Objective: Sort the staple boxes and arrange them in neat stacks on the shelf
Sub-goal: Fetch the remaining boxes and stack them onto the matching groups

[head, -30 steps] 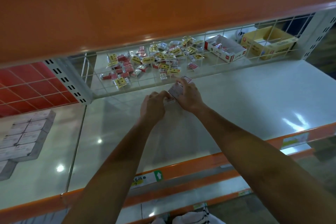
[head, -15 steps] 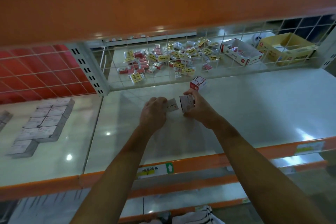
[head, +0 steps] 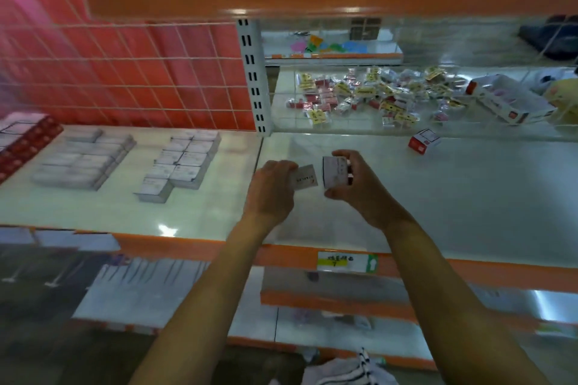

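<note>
My left hand (head: 271, 189) holds a small white staple box (head: 305, 177) by its left end. My right hand (head: 359, 184) grips a thicker bunch of white staple boxes (head: 334, 174), fingers curled over the top and thumb underneath. Both hands hover above the white shelf (head: 453, 197), side by side, with a narrow gap between what they hold. One red-and-white staple box (head: 423, 141) lies alone on the shelf behind my right hand. On the left shelf section stand two neat grey-white stacks of boxes (head: 181, 162) (head: 83, 159).
Behind a wire grid lies a loose pile of red and yellow-labelled boxes (head: 369, 97) and an open carton (head: 506, 103). Red boxes (head: 25, 141) sit at the far left. A perforated upright post (head: 253, 78) divides the sections. The orange shelf edge (head: 406, 266) runs in front.
The camera has swung left, bringing the stacked boxes on the left section closer to centre. My hands have drawn slightly apart and toward me, each still holding its boxes.
</note>
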`<state>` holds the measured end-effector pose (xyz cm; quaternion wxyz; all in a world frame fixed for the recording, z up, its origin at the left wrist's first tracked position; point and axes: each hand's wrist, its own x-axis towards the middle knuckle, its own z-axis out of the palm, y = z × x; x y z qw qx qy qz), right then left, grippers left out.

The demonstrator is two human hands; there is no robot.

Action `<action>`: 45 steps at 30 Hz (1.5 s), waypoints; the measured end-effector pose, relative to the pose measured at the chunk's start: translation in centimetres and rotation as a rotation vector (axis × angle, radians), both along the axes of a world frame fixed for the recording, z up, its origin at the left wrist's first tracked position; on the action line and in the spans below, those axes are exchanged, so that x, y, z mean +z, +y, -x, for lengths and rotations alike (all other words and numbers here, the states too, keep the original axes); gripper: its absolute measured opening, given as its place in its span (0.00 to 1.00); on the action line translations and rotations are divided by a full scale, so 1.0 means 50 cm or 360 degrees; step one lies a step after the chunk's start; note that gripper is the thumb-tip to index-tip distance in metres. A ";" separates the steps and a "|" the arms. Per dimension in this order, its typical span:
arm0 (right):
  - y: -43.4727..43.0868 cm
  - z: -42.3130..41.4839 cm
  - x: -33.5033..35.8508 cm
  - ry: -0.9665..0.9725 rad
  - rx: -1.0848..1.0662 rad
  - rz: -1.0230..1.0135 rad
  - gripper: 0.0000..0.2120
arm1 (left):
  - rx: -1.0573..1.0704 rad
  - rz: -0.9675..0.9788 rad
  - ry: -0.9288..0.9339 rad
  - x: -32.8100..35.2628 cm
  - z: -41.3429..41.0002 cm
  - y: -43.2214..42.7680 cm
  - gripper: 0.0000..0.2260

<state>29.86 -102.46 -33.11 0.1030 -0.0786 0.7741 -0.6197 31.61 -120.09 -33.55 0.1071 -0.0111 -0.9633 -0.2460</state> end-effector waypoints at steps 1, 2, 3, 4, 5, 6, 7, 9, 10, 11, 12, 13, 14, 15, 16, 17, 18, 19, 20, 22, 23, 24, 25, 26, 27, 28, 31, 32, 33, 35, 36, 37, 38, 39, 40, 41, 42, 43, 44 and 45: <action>-0.025 -0.007 0.002 -0.0005 0.0018 0.0017 0.32 | 0.0040 0.0000 -0.0009 0.003 -0.011 -0.024 0.16; -0.051 -0.015 0.004 -0.0021 0.0030 0.0037 0.31 | 0.0079 -0.0004 -0.0012 0.005 -0.023 -0.048 0.16; -0.079 -0.024 0.005 -0.0045 0.0039 0.0068 0.30 | 0.0107 -0.0021 -0.0002 0.008 -0.038 -0.072 0.16; -0.109 -0.032 0.004 -0.0068 0.0041 0.0076 0.29 | 0.0119 -0.0043 0.0022 0.011 -0.054 -0.096 0.16; -0.139 -0.039 0.003 -0.0084 0.0040 0.0074 0.28 | 0.0120 -0.0062 0.0049 0.014 -0.070 -0.119 0.16; -0.169 -0.046 0.000 -0.0078 0.0035 0.0036 0.28 | 0.0123 -0.0072 0.0064 0.019 -0.087 -0.143 0.16; -0.198 -0.053 -0.002 -0.0053 0.0032 -0.0021 0.29 | 0.0132 -0.0081 0.0062 0.023 -0.102 -0.166 0.17; -0.251 -0.066 -0.005 0.0021 0.0055 -0.0157 0.34 | 0.0165 -0.0103 0.0041 0.029 -0.129 -0.214 0.18; -0.275 -0.072 -0.005 0.0046 0.0078 -0.0200 0.37 | 0.0180 -0.0095 0.0023 0.031 -0.140 -0.239 0.19; -0.296 -0.080 -0.004 0.0059 0.0100 -0.0232 0.40 | 0.0191 -0.0081 0.0004 0.032 -0.151 -0.265 0.21; -0.316 -0.088 -0.002 0.0070 0.0122 -0.0271 0.40 | 0.0202 -0.0070 -0.0011 0.031 -0.162 -0.292 0.22; -0.334 -0.096 0.002 0.0101 0.0139 -0.0319 0.39 | 0.0213 -0.0077 -0.0025 0.029 -0.173 -0.319 0.23; -0.352 -0.104 0.005 0.0149 0.0150 -0.0358 0.37 | 0.0228 -0.0086 -0.0033 0.028 -0.184 -0.344 0.23; -0.371 -0.113 0.007 0.0203 0.0149 -0.0374 0.33 | 0.0246 -0.0088 -0.0032 0.028 -0.196 -0.369 0.23; -0.383 -0.121 0.010 0.0236 0.0137 -0.0364 0.30 | 0.0259 -0.0092 -0.0030 0.028 -0.204 -0.385 0.22; -0.407 -0.133 0.009 0.0244 0.0130 -0.0326 0.27 | 0.0275 -0.0102 -0.0020 0.028 -0.218 -0.412 0.22; -0.422 -0.141 0.009 0.0244 0.0122 -0.0290 0.25 | 0.0284 -0.0117 -0.0004 0.029 -0.228 -0.428 0.22; -0.441 -0.149 0.008 0.0249 0.0123 -0.0259 0.24 | 0.0295 -0.0137 0.0013 0.028 -0.239 -0.449 0.22; -0.462 -0.157 0.006 0.0252 0.0124 -0.0244 0.24 | 0.0308 -0.0148 0.0018 0.027 -0.251 -0.470 0.22; -0.498 -0.168 0.001 0.0272 0.0116 -0.0240 0.25 | 0.0322 -0.0149 0.0024 0.023 -0.271 -0.507 0.22; -0.514 -0.174 0.000 0.0279 0.0112 -0.0250 0.25 | 0.0332 -0.0155 0.0027 0.021 -0.278 -0.523 0.22; -0.526 -0.179 -0.001 0.0282 0.0112 -0.0263 0.26 | 0.0341 -0.0166 0.0028 0.019 -0.285 -0.536 0.22; -0.540 -0.184 -0.001 0.0282 0.0118 -0.0276 0.26 | 0.0353 -0.0176 0.0024 0.018 -0.290 -0.549 0.22; -0.551 -0.187 0.000 0.0288 0.0132 -0.0295 0.27 | 0.0366 -0.0182 0.0019 0.018 -0.294 -0.560 0.22; -0.561 -0.190 0.000 0.0299 0.0151 -0.0310 0.26 | 0.0379 -0.0188 0.0013 0.018 -0.296 -0.569 0.22; -0.568 -0.190 0.000 0.0309 0.0166 -0.0325 0.25 | 0.0388 -0.0193 0.0011 0.016 -0.296 -0.576 0.22; -0.578 -0.180 -0.006 0.0309 0.0170 -0.0381 0.24 | 0.0408 -0.0211 -0.0005 0.016 -0.292 -0.592 0.22; -0.578 -0.174 -0.010 0.0305 0.0157 -0.0399 0.24 | 0.0414 -0.0216 -0.0013 0.016 -0.290 -0.596 0.22; -0.578 -0.167 -0.015 0.0301 0.0138 -0.0416 0.24 | 0.0416 -0.0223 -0.0024 0.015 -0.287 -0.601 0.22; -0.577 -0.150 -0.023 0.0306 0.0096 -0.0461 0.25 | 0.0414 -0.0222 -0.0032 0.013 -0.277 -0.611 0.23; -0.575 -0.139 -0.027 0.0318 0.0073 -0.0497 0.25 | 0.0414 -0.0212 -0.0031 0.012 -0.271 -0.615 0.23; -0.573 -0.126 -0.034 0.0325 0.0044 -0.0540 0.24 | 0.0414 -0.0201 -0.0040 0.010 -0.261 -0.620 0.23; -0.568 -0.117 -0.039 0.0326 0.0017 -0.0593 0.24 | 0.0414 -0.0200 -0.0054 0.011 -0.255 -0.622 0.23; -0.564 -0.106 -0.045 0.0318 -0.0008 -0.0635 0.24 | 0.0413 -0.0208 -0.0077 0.013 -0.246 -0.623 0.23; -0.561 -0.094 -0.051 0.0299 -0.0029 -0.0668 0.24 | 0.0406 -0.0217 -0.0095 0.016 -0.236 -0.626 0.23; -0.557 -0.083 -0.056 0.0285 -0.0046 -0.0702 0.24 | 0.0395 -0.0220 -0.0103 0.019 -0.223 -0.627 0.23; -0.555 -0.074 -0.060 0.0281 -0.0057 -0.0749 0.25 | 0.0384 -0.0219 -0.0096 0.020 -0.210 -0.629 0.23; -0.553 -0.068 -0.063 0.0292 -0.0065 -0.0800 0.25 | 0.0376 -0.0223 -0.0088 0.021 -0.196 -0.630 0.23; -0.553 -0.064 -0.063 0.0310 -0.0071 -0.0848 0.25 | 0.0372 -0.0229 -0.0080 0.022 -0.183 -0.629 0.22; -0.554 -0.063 -0.064 0.0331 -0.0074 -0.0885 0.24 | 0.0367 -0.0235 -0.0075 0.023 -0.171 -0.627 0.22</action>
